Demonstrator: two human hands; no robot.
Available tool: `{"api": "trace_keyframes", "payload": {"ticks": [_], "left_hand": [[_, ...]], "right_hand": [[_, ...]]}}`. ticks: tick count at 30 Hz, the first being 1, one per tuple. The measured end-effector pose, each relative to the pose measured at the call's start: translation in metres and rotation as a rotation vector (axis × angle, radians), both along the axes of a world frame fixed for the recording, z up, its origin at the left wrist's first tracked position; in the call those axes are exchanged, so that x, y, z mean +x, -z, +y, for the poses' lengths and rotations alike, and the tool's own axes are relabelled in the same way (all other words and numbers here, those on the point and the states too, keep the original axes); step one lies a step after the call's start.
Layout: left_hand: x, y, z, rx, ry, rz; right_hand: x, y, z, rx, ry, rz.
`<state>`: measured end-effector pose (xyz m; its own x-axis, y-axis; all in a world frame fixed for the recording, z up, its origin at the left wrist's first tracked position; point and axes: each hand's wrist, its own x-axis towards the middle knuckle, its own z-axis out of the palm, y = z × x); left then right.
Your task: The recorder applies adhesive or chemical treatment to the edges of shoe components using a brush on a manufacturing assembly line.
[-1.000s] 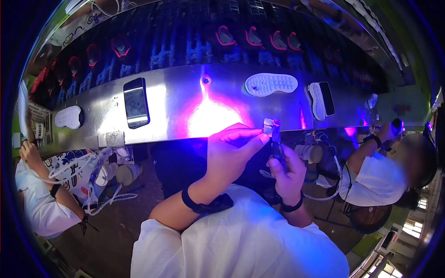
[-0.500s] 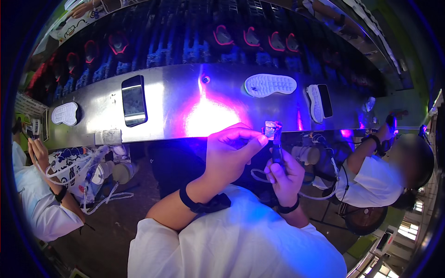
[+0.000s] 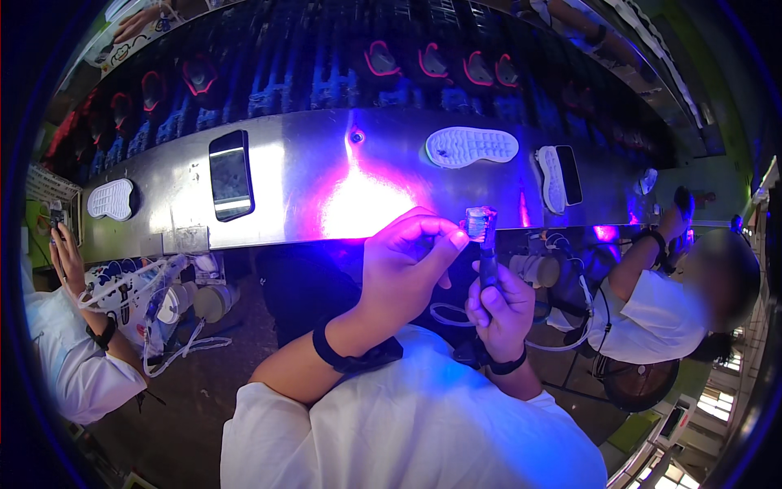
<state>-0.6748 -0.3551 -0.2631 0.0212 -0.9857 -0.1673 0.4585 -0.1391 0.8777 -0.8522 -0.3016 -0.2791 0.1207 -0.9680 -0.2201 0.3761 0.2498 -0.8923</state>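
My right hand (image 3: 497, 306) grips the dark handle of a small brush (image 3: 482, 232), its pale bristle head pointing up. My left hand (image 3: 403, 273) is raised beside it, with thumb and forefinger pinched at the bristle head. Both hands are held in front of the edge of a shiny metal bench (image 3: 293, 175) lit by a purple glow. A dark band sits on each wrist.
On the bench lie a phone (image 3: 230, 174), a white shoe sole (image 3: 472, 147), another sole (image 3: 112, 200) at the left and one (image 3: 552, 178) at the right beside a second phone. Dark shoes line the conveyor behind. A person (image 3: 660, 306) works at my right, another (image 3: 69, 342) at my left.
The hands and brush stay together and shift only slightly in the picture. The person at my left has moved their raised hand a little.
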Motion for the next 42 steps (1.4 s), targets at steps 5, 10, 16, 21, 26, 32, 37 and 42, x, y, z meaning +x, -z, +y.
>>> {"api": "trace_keyframes", "payload": {"ticks": [5, 10, 16, 21, 26, 32, 37, 42], "left_hand": [[0.013, 0.014, -0.008, 0.073, -0.148, -0.091], [0.034, 0.016, -0.017, 0.054, -0.186, -0.269], [0.019, -0.003, -0.006, 0.134, 0.055, -0.108], [0.017, -0.012, -0.003, 0.153, 0.145, -0.069], [0.013, -0.007, -0.004, 0.166, 0.137, -0.072], [0.012, -0.006, -0.004, 0.205, 0.125, -0.065], [0.01, -0.002, -0.003, 0.185, 0.116, -0.013], [0.009, 0.0, -0.003, 0.271, 0.063, 0.179]], "right_hand": [[-0.007, 0.0, 0.002, -0.027, 0.002, -0.011], [-0.025, -0.005, -0.007, 0.007, -0.012, -0.148], [-0.019, -0.006, -0.004, 0.064, -0.06, -0.122], [-0.015, -0.007, -0.004, 0.095, -0.09, -0.062], [-0.01, -0.006, -0.004, 0.103, -0.103, 0.003], [-0.01, -0.004, -0.003, 0.122, -0.112, -0.002], [-0.011, -0.001, -0.003, 0.123, -0.136, -0.119], [-0.01, -0.001, -0.005, 0.138, -0.103, -0.162]]}}
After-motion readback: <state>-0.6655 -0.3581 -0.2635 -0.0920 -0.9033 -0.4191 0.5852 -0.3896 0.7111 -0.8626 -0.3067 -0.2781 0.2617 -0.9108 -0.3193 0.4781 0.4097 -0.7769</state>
